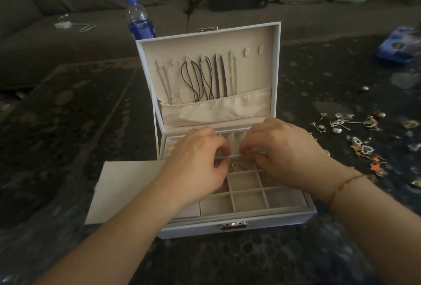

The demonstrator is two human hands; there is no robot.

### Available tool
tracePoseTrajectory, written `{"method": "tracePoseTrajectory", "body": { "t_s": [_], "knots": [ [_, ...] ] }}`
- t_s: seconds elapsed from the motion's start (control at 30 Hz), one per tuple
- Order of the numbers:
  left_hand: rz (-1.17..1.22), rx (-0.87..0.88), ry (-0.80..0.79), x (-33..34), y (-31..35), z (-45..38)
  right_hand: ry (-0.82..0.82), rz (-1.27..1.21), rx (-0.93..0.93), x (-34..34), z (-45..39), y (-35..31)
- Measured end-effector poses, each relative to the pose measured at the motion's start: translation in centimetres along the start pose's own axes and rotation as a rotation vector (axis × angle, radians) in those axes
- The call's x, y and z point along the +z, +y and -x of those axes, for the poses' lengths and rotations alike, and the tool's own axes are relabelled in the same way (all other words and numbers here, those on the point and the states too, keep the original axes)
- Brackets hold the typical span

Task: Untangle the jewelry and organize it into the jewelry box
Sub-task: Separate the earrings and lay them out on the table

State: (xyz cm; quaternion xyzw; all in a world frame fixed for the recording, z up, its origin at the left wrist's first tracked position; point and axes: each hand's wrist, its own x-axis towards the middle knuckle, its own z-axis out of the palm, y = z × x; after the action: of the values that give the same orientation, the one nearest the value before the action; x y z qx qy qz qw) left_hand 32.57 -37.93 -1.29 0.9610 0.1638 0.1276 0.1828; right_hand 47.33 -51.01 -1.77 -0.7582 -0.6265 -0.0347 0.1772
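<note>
Both forearms enter from 6 o'clock and meet over the middle of the jewelry box [237, 227], white, lid open, latch at its near edge. Left hand [196, 161] comes in from 7 o'clock, fingers curled inward; right hand [282, 155] from 5 o'clock, fingers curled likewise, a thin bracelet [344, 185] on its wrist. The fingertips of the two nearly touch above a divider of the tray, and a small metal piece [235, 166], blurred, hangs just below them over a compartment; it looks pinched between both hands, though which fingers actually hold it I cannot tell. Judgement: the piece sits directly under the fingertips, equally near both hands, so the next move is a short drop straight down into the cell beneath, not a reach. Near tray cells in view: about six, all bare. A pale card or sheet [123, 184] lies at 9 o'clock, touching the box's left side. Loose earrings and charms [355, 134] are scattered on the dark patterned surface [68, 125] at 3 o'clock, nearer the right hand; too many and too small to count, well over ten. In the lid, eight hooks, six carrying cords or chains [205, 77] hanging upright into the fabric pocket. Farther, one water bottle [137, 17] at 11 o'clock, one blue tin [401, 45] at 2 o'clock, a sofa behind.
</note>
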Motion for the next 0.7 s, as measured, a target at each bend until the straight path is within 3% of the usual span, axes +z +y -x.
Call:
{"method": "tracePoseTrajectory", "body": {
  "t_s": [0.13, 0.7],
  "knots": [
    [-0.034, 0.044, 0.066, 0.07, 0.12, 0.52, 0.010, -0.002, -0.039, 0.25, 0.04, 0.09],
    [-0.014, 0.090, 0.005, 0.35, -0.07, 0.70, 0.036, -0.012, -0.039, -0.13, 0.44, -0.48]
  ]
}}
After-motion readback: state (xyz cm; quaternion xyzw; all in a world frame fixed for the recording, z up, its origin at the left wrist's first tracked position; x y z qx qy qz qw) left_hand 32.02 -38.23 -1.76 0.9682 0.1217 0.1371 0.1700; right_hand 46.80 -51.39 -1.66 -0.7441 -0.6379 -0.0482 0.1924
